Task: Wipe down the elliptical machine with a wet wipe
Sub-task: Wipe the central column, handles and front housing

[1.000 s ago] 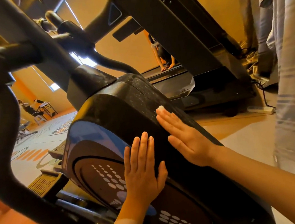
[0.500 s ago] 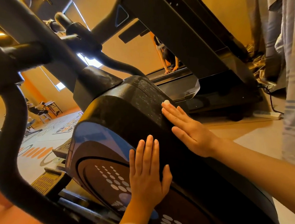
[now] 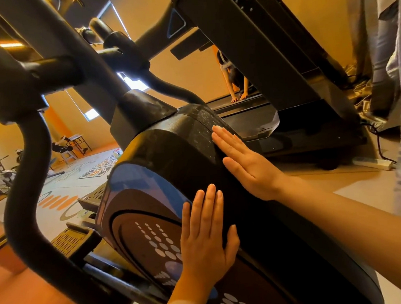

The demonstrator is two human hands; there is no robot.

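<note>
Across the frame's centre and lower right sits the elliptical machine's black housing (image 3: 171, 154). Left hand (image 3: 208, 244) lies flat on its side panel, right hand (image 3: 246, 165) on its top edge, fingers straight and together; no wipe shows.

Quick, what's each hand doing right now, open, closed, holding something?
Left hand: open, flat on the elliptical housing, holding nothing.
Right hand: open, fingers straight on the housing top; no wipe visible.

Both hands (image 3: 207, 242) (image 3: 248, 165) flat on elliptical housing (image 3: 161, 159), treadmill (image 3: 272, 74) behind
</note>
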